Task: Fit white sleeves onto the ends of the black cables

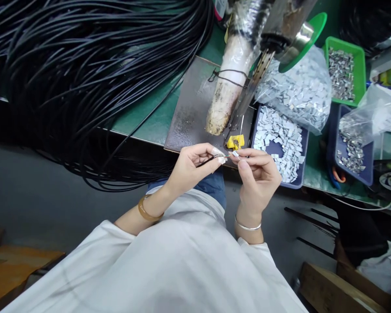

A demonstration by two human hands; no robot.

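Note:
My left hand (195,167) is closed in a pinch on the end of a black cable (206,162), and thin coloured wires stick out past its fingertips. White tape or a covering wraps some of those fingertips. Just to the right, my right hand (257,171) pinches a small white connector (235,154) between thumb and fingers, close to the wire ends. Whether wire and connector touch, I cannot tell. Right behind the fingertips is a yellow piece (236,141) at the foot of a soldering-iron-like tool, partly hidden by the hands.
A large bundle of black cables (101,65) covers the left of the green table (150,124). A blue tray (296,182) of white connectors stands at right, below a plastic bag (296,87) of similar pieces. Farther right are a green tray (361,71) and another blue tray (366,174) of metal parts.

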